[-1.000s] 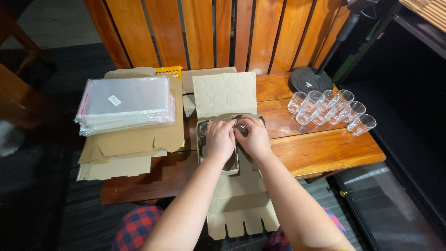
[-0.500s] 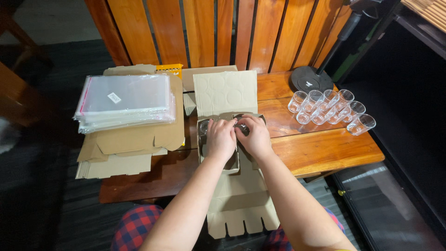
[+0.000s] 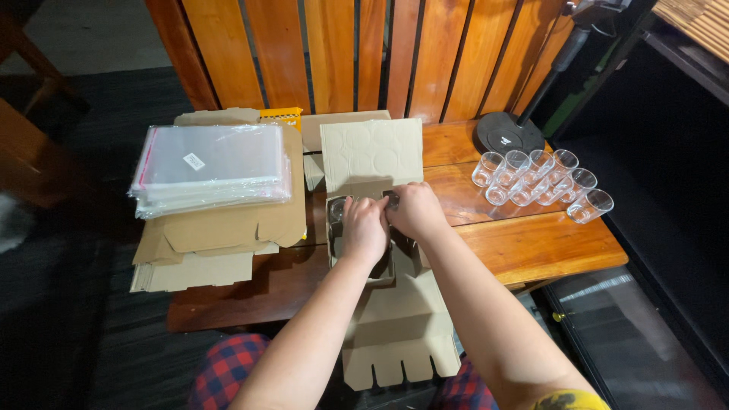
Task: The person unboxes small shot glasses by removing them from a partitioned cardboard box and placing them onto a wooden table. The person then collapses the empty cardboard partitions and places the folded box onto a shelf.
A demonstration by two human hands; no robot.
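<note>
An unfolded brown cardboard box [image 3: 395, 311] lies on the wooden table [image 3: 531, 243], its lid flap [image 3: 370, 156] standing up at the back. My left hand [image 3: 364, 228] presses down inside the box's tray, over a clear glass cup [image 3: 336, 209] at its back left corner. My right hand [image 3: 414, 210] is beside it, fingers curled around another clear cup [image 3: 392, 199] at the tray's back edge. Both hands touch each other. What lies under my palms is hidden.
Several clear glass cups [image 3: 535, 178] stand grouped at the right of the table. A stack of clear plastic bags [image 3: 211, 167] rests on flat cardboard blanks [image 3: 205, 243] at the left. A black round stand base [image 3: 507, 133] sits at the back right, before a wooden slat wall.
None of note: my hands stay in the box tray, with only slight finger shifts.
</note>
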